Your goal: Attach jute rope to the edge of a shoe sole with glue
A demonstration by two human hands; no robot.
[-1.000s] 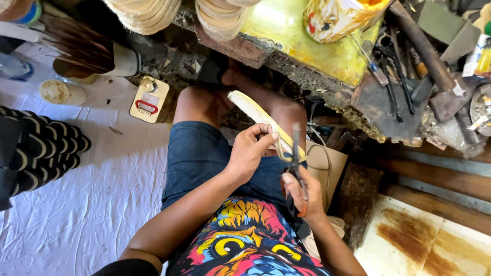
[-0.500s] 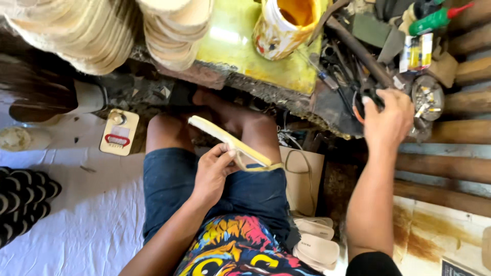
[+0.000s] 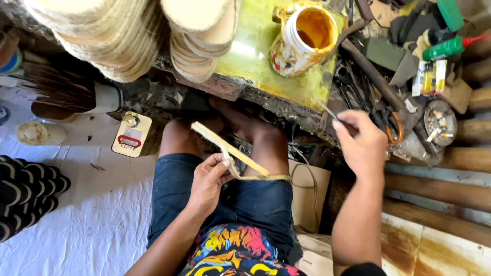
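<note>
My left hand [image 3: 208, 180] grips a pale, flat shoe sole [image 3: 227, 148] edge-on above my lap, with a thin strip curling off its lower end. My right hand [image 3: 361, 144] is raised to the right of it, over the edge of the low workbench [image 3: 266, 66], fingers closed on a thin metal tool [image 3: 330, 112] that points up and left. Just beyond that hand lies a heap of pliers and scissors [image 3: 378, 110]. An open tin of yellow glue [image 3: 303, 39] stands on the bench above.
Stacks of pale soles [image 3: 128, 36] sit on the bench's left end. A brush [image 3: 71, 94], a small jar [image 3: 38, 133] and a flat bottle [image 3: 132, 134] lie on the white sheet at left, beside black ribbed soles [image 3: 25, 194]. Paper bags [image 3: 307, 197] and wooden beams [image 3: 440, 158] are at right.
My right hand has left the sole, reached to the tool heap on the bench, and now draws back holding a thin tool. The left hand still holds the sole.
</note>
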